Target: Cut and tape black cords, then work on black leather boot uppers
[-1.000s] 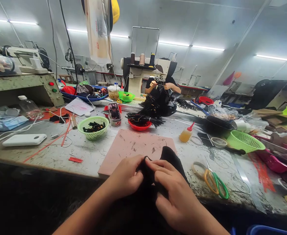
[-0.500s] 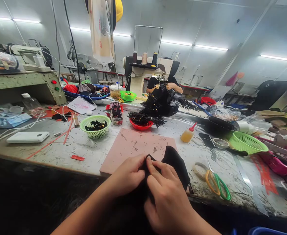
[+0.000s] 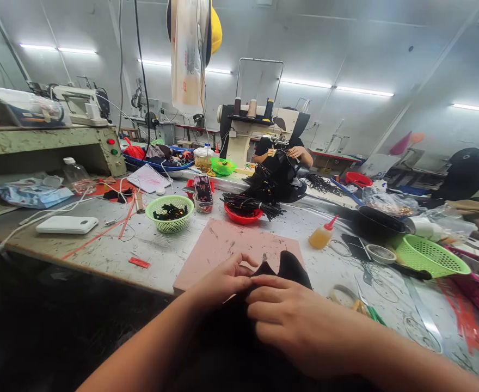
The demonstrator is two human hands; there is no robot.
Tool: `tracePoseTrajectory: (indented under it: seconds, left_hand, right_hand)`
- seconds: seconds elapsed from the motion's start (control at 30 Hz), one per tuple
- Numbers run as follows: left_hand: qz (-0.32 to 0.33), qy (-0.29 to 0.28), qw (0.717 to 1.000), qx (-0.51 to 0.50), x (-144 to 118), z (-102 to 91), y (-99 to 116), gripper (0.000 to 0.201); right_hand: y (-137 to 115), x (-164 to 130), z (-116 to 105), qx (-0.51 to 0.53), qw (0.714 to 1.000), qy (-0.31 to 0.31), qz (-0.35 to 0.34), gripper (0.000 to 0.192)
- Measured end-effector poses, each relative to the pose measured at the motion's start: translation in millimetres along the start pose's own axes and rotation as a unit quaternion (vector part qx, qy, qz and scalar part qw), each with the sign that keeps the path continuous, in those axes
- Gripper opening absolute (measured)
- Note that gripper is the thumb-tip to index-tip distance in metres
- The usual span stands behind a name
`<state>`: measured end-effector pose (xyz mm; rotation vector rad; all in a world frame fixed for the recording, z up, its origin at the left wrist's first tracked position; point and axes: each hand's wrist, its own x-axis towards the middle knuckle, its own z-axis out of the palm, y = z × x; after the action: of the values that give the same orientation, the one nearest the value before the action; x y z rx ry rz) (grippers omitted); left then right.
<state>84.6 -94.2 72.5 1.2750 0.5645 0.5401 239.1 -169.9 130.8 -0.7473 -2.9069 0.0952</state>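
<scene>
Forearms (image 3: 149, 340) and fingers (image 3: 266, 294) appear bare, as far as visible.

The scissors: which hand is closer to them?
The right hand is nearer, left of the scissors; the left hand is farther left.

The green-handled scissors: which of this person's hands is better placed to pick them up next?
Probably the right hand: the scissors lie on that side, nearer to it. The left hand is farther off and would likely have to reach across. Both hands are at the black cloth, though.
</scene>
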Motion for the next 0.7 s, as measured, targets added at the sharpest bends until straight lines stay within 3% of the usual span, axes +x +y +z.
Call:
tracePoseTrajectory:
  seconds: [0.13,0.23,0.4,0.53,0.7]
  left_hand:
    - [-0.003,0.02,1.0,0.013,2,-4.9,-10,0.027]
    - [-0.003,0.031,0.999,0.034,-9,-17.4,-18,0.023]
    - [0.021,-0.034,0.991,0.124,-42,-34.6,-28,0.03]
    - [-0.009,0.079,0.986,0.145,-51,-25.3,-33,0.021]
    - [-0.004,0.128,0.989,0.077,-46,-9.7,-40,0.023]
  right_hand:
    - [3,17,3,-0.03,0.997,-0.071,-0.018,0.014]
    - [12,23,9,0.004,0.995,-0.094,0.037,0.022]
    - [28,22,14,0.055,0.989,-0.101,0.097,0.005]
    - [30,23,16,0.089,0.989,-0.057,0.101,0.005]
    - [26,25,23,0.087,0.984,0.002,0.156,0.003]
